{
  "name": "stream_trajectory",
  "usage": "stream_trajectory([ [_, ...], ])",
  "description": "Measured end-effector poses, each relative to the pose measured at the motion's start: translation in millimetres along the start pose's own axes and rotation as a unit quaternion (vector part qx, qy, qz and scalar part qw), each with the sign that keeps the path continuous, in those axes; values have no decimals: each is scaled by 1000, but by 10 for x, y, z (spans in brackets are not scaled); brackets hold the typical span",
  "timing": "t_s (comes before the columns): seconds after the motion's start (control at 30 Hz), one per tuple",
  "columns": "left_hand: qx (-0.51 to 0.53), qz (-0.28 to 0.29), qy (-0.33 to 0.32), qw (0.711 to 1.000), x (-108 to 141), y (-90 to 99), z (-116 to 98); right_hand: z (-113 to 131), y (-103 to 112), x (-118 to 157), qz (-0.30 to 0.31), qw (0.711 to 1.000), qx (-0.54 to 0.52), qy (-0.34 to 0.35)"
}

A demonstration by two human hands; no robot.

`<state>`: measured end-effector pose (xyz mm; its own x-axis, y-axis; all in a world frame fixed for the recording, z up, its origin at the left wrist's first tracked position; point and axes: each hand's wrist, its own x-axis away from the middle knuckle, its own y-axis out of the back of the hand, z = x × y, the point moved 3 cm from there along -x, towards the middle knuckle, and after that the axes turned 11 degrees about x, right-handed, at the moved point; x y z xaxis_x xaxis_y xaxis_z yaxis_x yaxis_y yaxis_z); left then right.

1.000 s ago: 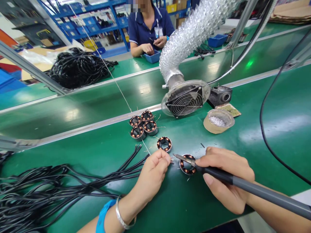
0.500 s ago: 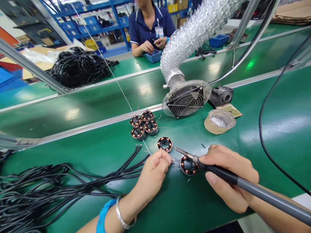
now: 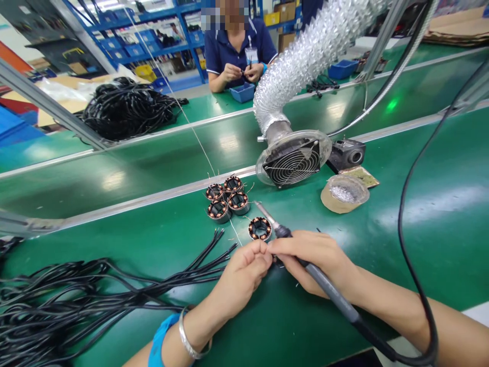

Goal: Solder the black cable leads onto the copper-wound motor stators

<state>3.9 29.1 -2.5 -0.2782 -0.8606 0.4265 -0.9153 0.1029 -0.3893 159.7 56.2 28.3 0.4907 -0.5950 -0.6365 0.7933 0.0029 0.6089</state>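
My left hand (image 3: 248, 272) is closed in a pinch, and a thin solder wire (image 3: 236, 232) coming down from above runs into its fingers. Black cables reach toward that hand from the left; whether one is in the pinch is hidden. My right hand (image 3: 317, 260) is wrapped round a soldering iron (image 3: 282, 231), its tip pointing up and left above a copper-wound stator (image 3: 260, 229). The thumb and fingertips of both hands meet just below this stator. A small dark piece between them is mostly covered. Several more stators (image 3: 217, 210) stand grouped behind.
A bundle of black cables (image 3: 95, 298) lies at left. A fume extractor fan (image 3: 294, 165) hangs from a silver duct beyond the hands. A tub (image 3: 342, 200) and an iron holder (image 3: 347, 153) stand at right. Across the bench a co-worker (image 3: 237, 56) handles small parts over a blue bin.
My right hand has moved left to meet my left hand, and the iron has swung so its tip points further up and left. The stator nearest it is now covered.
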Motion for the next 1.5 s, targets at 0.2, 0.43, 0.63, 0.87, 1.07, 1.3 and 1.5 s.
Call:
stream_trajectory([
  [0.2,-116,28,-56,991,54,48,-92,13,-2,-3,0,1000,-5,20],
  [0.43,-7,-1,48,999,13,28,-34,2,33,41,16,999,-1,32],
  [0.63,1,-52,29,998,23,7,31,17,24,112,0,999,-39,-28],
  [0.87,3,-74,14,997,42,-41,31,-63,-40,162,31,999,13,11],
  [1.07,-11,-90,3,996,48,-82,40,-81,36,176,-7,999,25,26],
  [1.3,-44,-95,-33,994,58,-99,74,99,405,186,-47,998,-7,-40],
  [1.5,-66,-97,-45,992,67,-112,80,118,518,337,-72,989,-56,-116],
])
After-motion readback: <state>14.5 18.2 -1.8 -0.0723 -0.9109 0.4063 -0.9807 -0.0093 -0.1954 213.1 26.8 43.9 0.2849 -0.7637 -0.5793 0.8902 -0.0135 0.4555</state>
